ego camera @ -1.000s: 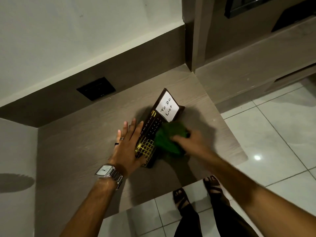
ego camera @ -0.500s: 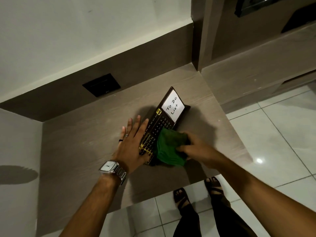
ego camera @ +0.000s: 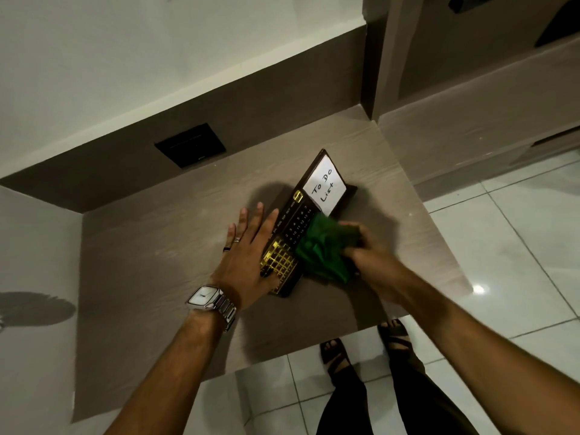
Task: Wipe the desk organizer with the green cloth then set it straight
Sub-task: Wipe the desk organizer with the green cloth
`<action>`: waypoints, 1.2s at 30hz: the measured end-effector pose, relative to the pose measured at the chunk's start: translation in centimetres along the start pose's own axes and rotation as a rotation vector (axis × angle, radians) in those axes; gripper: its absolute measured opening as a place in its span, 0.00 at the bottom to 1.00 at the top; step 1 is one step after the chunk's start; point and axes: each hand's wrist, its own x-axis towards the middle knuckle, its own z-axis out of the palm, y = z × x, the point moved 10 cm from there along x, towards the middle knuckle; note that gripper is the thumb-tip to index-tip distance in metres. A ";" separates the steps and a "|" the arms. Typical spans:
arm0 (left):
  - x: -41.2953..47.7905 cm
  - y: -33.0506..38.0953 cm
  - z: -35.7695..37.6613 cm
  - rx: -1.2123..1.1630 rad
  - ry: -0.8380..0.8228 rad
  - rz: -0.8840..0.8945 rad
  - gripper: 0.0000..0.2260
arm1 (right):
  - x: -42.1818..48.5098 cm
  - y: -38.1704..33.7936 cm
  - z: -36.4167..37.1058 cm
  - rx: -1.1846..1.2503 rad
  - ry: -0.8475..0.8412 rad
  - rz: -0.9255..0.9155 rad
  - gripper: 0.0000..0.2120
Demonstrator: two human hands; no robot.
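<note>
The desk organizer (ego camera: 298,219) is a dark brown slab with a calendar grid, gold squares and a white "To Do List" note; it lies askew on the grey-brown desk (ego camera: 163,252). My left hand (ego camera: 251,259) lies flat with fingers spread against the organizer's left edge, bracing it. My right hand (ego camera: 370,255) grips the bunched green cloth (ego camera: 323,249) and presses it on the organizer's right side. The cloth hides the lower right part of the organizer.
A black socket plate (ego camera: 190,145) sits in the dark back panel behind the desk. A wall closes the desk on the left, a column (ego camera: 373,58) on the right. Tiled floor (ego camera: 508,246) and my sandalled feet (ego camera: 335,353) lie below the desk's front edge.
My right hand has slid the green cloth along the organizer, first toward its near end and then back up toward the calendar. My left hand has stayed pressed on the left edge.
</note>
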 end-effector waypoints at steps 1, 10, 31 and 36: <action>0.1 0.0 0.0 -0.001 0.000 0.002 0.55 | -0.2 0.1 0.1 -0.071 0.020 -0.009 0.23; 0.3 -0.2 0.2 -0.022 0.016 0.005 0.54 | -1.5 -5.4 -3.2 -0.315 0.458 -0.392 0.18; 0.0 0.1 -0.1 -0.064 0.046 0.016 0.55 | -0.6 -4.6 -0.8 -0.385 0.301 -0.351 0.14; 0.1 0.4 -0.2 -0.061 0.050 0.014 0.55 | 1.2 -10.5 -6.9 -0.344 0.704 -0.340 0.14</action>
